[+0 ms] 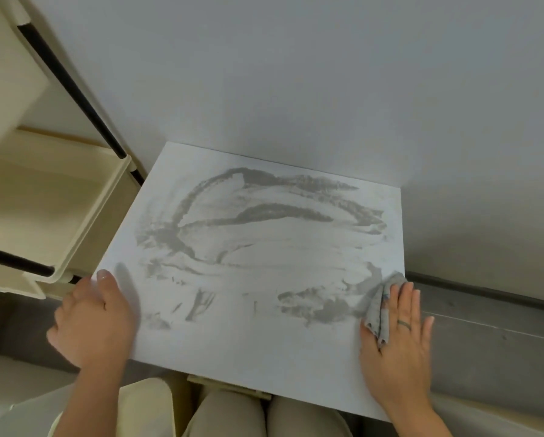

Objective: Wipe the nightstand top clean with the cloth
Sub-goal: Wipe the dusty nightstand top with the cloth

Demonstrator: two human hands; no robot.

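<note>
The white nightstand top [264,348] fills the middle of the view and carries grey, wet-looking smear arcs [264,212] across most of its surface. My right hand [400,342] lies flat at the right edge, pressing a crumpled grey cloth [379,307] onto the top; the cloth pokes out from under my fingers toward the left. My left hand [94,313] grips the left edge of the top, thumb lying on the surface, fingers wrapped below and hidden.
A cream plastic storage rack [44,197] with black rods stands close on the left, nearly touching the nightstand. A plain grey wall [296,74] runs behind. Grey floor [491,326] lies to the right. My knees [248,414] sit under the front edge.
</note>
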